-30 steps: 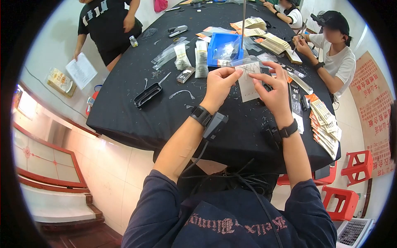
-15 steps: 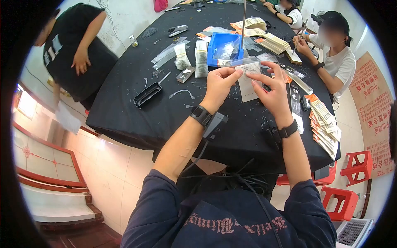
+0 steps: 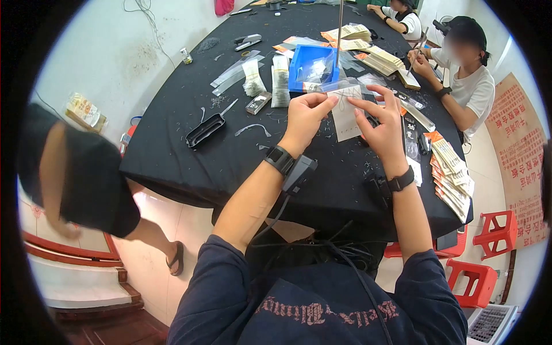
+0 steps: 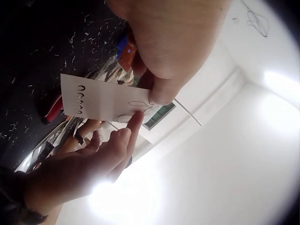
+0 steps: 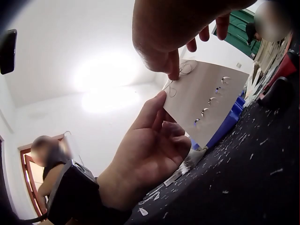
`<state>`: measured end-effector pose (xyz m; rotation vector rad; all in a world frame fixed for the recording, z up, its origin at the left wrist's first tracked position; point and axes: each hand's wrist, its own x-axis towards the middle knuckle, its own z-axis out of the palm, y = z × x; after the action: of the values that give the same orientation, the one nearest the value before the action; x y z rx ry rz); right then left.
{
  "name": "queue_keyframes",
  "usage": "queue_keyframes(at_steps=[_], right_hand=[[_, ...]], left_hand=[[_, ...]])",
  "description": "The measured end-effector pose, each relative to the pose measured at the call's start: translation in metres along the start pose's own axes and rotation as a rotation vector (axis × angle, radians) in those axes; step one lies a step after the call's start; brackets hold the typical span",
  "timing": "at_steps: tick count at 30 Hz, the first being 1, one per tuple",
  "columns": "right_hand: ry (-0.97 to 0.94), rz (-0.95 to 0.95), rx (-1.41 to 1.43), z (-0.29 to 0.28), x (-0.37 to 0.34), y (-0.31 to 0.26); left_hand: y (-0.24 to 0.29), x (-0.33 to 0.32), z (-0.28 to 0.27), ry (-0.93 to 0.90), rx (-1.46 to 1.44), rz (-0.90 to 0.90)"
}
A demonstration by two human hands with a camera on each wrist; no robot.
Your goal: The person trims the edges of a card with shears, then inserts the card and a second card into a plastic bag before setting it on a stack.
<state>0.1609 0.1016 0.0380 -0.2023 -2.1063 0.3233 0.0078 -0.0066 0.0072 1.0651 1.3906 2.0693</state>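
My left hand (image 3: 307,121) pinches a white card (image 3: 348,123) near its top edge between thumb and fingers, above the black-covered table. Thin, looped line (image 5: 174,89) lies across the card's upper part. A row of small curved hooks (image 4: 80,101) shows near the card's other end in both wrist views. My right hand (image 3: 379,123) is at the card's right side, its index fingertip touching the card by the line loop. The thumb of that hand stands apart from the index finger, and its other fingers are spread away from the card.
A blue bin (image 3: 313,63) with clear packets stands behind the card. Bundled cards (image 3: 279,83), a black tray (image 3: 206,131) and a stapler (image 3: 247,42) lie leftward. Orange-and-white packets (image 3: 451,172) lie at right. Another person (image 3: 466,75) works across the table's right side.
The person at the left has walked along the table's side toward the lower left. My left hand keeps its grip; my right fingertips have shifted only slightly at the line on the card.
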Motion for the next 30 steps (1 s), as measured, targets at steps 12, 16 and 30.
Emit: queue_keyframes(at_steps=[12, 16, 30], right_hand=[[-0.012, -0.011, -0.006, -0.0014, 0.0006, -0.0021], [-0.008, -0.006, -0.011, -0.0011, 0.0005, -0.0025], [-0.025, -0.024, -0.028, -0.0017, 0.0007, -0.0027]], left_hand=[[-0.0018, 0.0004, 0.0004, -0.007, 0.005, -0.001], [-0.0024, 0.0006, 0.0003, -0.007, 0.002, -0.004], [-0.0003, 0.0003, 0.0007, -0.004, 0.013, -0.032]])
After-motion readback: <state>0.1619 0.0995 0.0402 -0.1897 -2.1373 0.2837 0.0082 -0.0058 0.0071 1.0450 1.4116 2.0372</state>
